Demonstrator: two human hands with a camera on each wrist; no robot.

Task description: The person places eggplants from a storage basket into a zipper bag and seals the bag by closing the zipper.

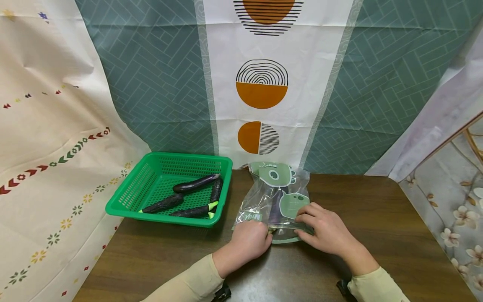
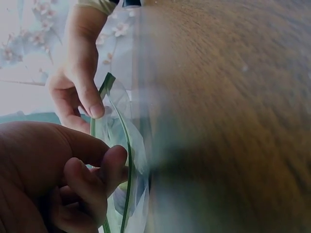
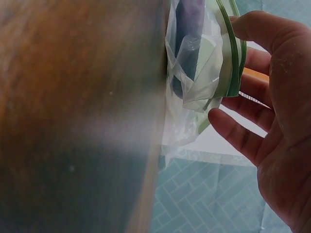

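A clear zip bag [image 1: 256, 201] with green printed patches lies on the table, its opening towards me. Inside it shows a dark purple eggplant [image 1: 276, 207], seen also through the plastic in the right wrist view. My left hand [image 1: 250, 240], fingers curled, grips the left part of the bag's mouth. With thumb and fingers on either side of the green-edged rim [image 3: 234, 63], my right hand [image 1: 325, 228] holds the right part. In the left wrist view the two rim edges stand a little apart between the hands.
Left of the bag stands a green plastic basket [image 1: 124, 213] with several eggplants [image 1: 194, 183] in it. A patterned cloth [image 1: 260, 54] hangs behind the brown wooden table [image 1: 377, 218]. Floral cloth [image 1: 453, 218] borders the right side.
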